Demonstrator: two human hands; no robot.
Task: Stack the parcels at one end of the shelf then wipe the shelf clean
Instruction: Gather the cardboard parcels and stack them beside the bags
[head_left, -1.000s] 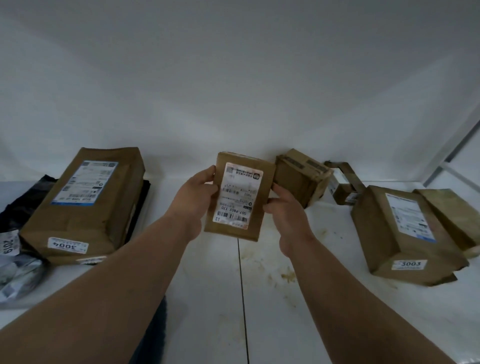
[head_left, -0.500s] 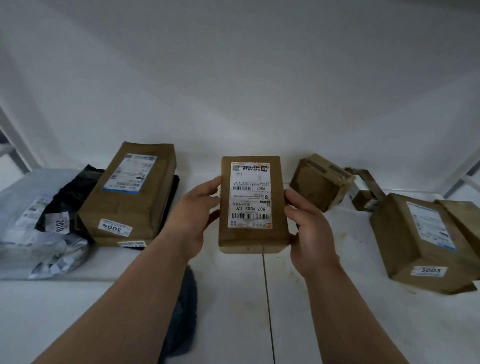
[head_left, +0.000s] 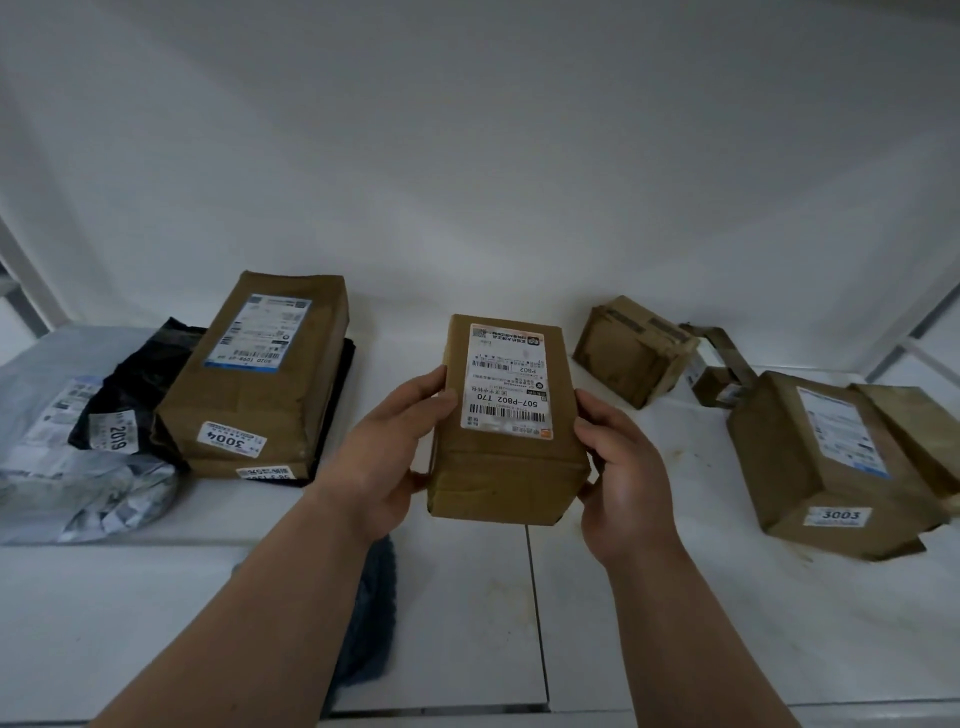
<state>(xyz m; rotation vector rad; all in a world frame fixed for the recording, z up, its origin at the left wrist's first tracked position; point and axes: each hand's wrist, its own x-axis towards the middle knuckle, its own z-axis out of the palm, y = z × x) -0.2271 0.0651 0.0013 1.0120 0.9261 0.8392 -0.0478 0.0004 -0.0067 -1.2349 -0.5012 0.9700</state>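
Observation:
I hold a brown cardboard parcel (head_left: 498, 473) with a white label above the middle of the white shelf (head_left: 467, 597). My left hand (head_left: 387, 452) grips its left side and my right hand (head_left: 621, 467) its right side. At the left end a long brown parcel marked 3004 (head_left: 260, 384) lies on a black bag (head_left: 130, 384) beside a grey plastic mailer (head_left: 67, 483). To the right sit a small tilted brown box (head_left: 631, 353) and a bigger brown parcel marked 3003 (head_left: 826, 462), with another brown parcel (head_left: 919, 431) behind it.
A dark blue cloth (head_left: 371, 613) lies on the shelf under my left forearm. A brownish stain (head_left: 680, 452) marks the shelf right of centre. A small box with loose tape (head_left: 719, 374) sits at the back right. White wall behind, shelf posts at both ends.
The parcel has turned from tilted to lying flatter with its label facing up, and come a little nearer to me. My view has swung left, so the left-end pile shows more fully.

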